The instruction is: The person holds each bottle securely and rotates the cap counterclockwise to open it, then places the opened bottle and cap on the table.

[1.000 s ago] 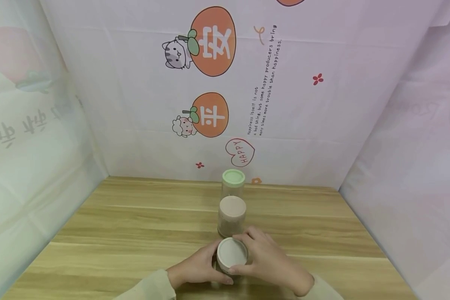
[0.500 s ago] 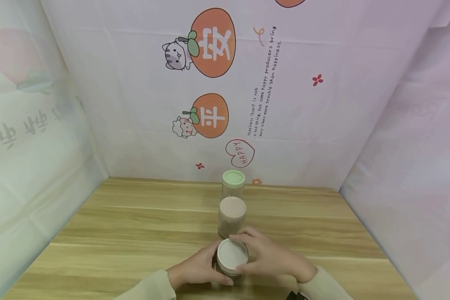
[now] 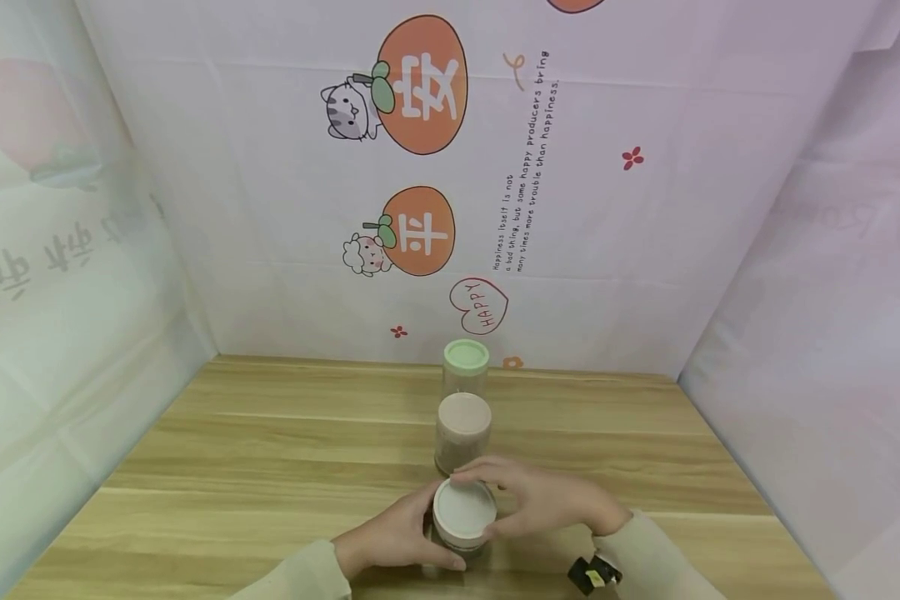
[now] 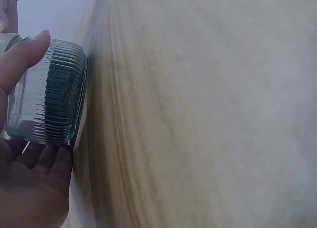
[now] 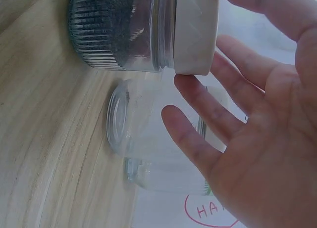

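A ribbed glass jar [image 4: 62,89] with dark contents stands upright on the wooden table, closest to the person of three jars in a row. Its pale cream lid [image 3: 463,508] faces up in the head view. My left hand [image 3: 397,533] grips the jar's glass body, thumb on the near side and fingers round the far side. At the lid's rim is my right hand [image 3: 543,500], thumb at the near edge and fingers at the far edge. In the right wrist view its fingertips touch the lid's side, with the little finger apart from it.
Just behind stands a glass jar with a pinkish-beige lid [image 3: 465,414], and beyond it one with a green lid [image 3: 467,357]. A printed white cloth [image 3: 585,208] hangs at the back edge of the table [image 3: 270,433], with more cloth at both sides.
My right hand has turned around the lid, its fingers sliding left along the far rim. A black device at the right wrist has come into view. My left hand stays put.
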The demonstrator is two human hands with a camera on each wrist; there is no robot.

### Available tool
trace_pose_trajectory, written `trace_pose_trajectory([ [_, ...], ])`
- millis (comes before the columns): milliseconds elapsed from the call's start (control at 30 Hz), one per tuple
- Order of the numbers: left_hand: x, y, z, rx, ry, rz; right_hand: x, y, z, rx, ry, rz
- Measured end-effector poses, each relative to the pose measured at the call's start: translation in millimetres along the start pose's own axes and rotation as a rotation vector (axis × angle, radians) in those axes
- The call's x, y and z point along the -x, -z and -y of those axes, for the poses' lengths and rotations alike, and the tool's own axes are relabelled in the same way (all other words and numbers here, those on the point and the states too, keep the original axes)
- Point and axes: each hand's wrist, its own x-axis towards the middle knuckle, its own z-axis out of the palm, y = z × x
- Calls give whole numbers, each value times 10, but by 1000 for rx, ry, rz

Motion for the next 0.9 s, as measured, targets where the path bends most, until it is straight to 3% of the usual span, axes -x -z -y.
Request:
trace_pose_trajectory([
  [233, -7, 1, 20, 8, -13, 13, 4, -12, 29, -49, -77, 10],
  [500, -3, 5, 27, 10, -20, 21, -2, -173, 204, 167, -237, -137],
  [733, 5, 3, -14, 23, -7, 9, -10, -315, 277, 323, -276, -242],
  [900, 10, -3, -41, 27, -15, -2, -27, -359, 336, 377, -301, -291],
])
